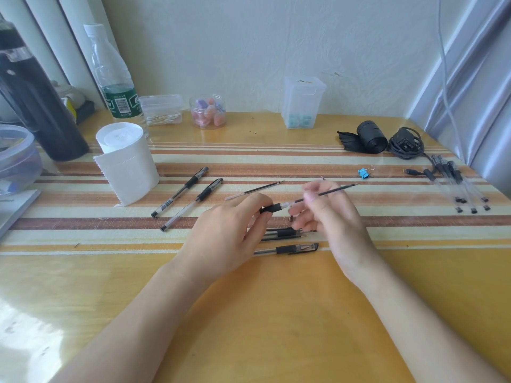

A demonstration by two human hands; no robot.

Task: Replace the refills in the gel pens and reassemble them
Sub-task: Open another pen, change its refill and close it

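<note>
My left hand (229,230) grips a pen barrel (272,208) by its black rubber grip, open end pointing right. My right hand (326,214) pinches a thin black refill (336,190) whose near end sits in the barrel's mouth. A loose refill (254,190) lies on the table just beyond my hands. Two assembled gel pens (181,190) (193,203) lie to the left. Below my hands lie more pens (286,233), one capped (287,249). A bundle of clear pens (456,186) rests at the right.
A tissue roll (127,161), a water bottle (116,78) and a dark flask (36,98) stand at the left. Small plastic containers (208,110) (302,103) line the wall. A black bag roll (370,136), a coiled cable (406,143) and a blue binder clip (364,172) lie at the right.
</note>
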